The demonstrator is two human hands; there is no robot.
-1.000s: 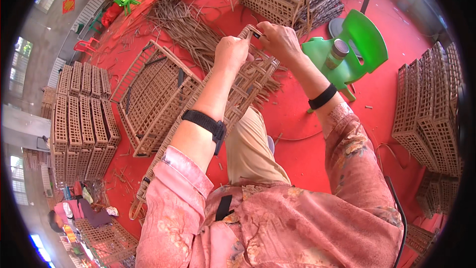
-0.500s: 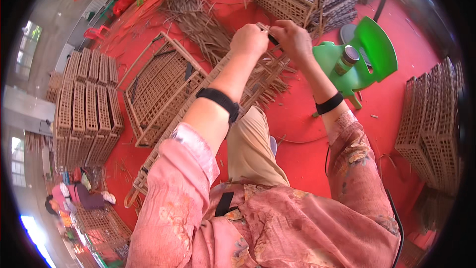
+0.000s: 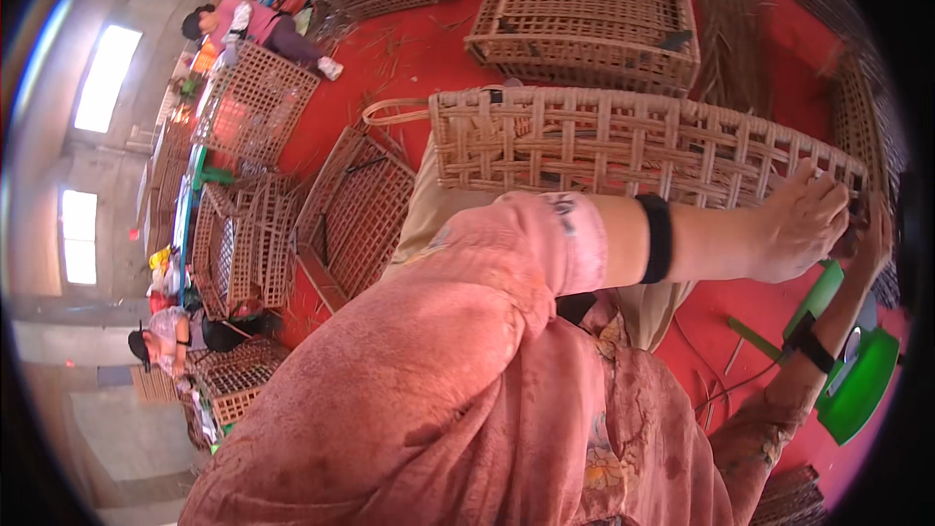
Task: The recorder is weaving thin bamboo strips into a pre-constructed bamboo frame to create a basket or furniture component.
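here's the left hand (image 3: 804, 224), fingers curled closed on the end of the woven panel (image 3: 623, 151); right hand (image 3: 874, 237) just beside, its grip impossible to tell.

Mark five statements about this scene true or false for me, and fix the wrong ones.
1. The left hand and right hand are at the same end of the lattice-woven basket. True.
2. The plastic chair is yellow. False: the plastic chair is green.
3. The floor is red. True.
4. Only one other person is in view. False: one co-worker and another co-worker show at the left.
5. A black band circles the left forearm. True.
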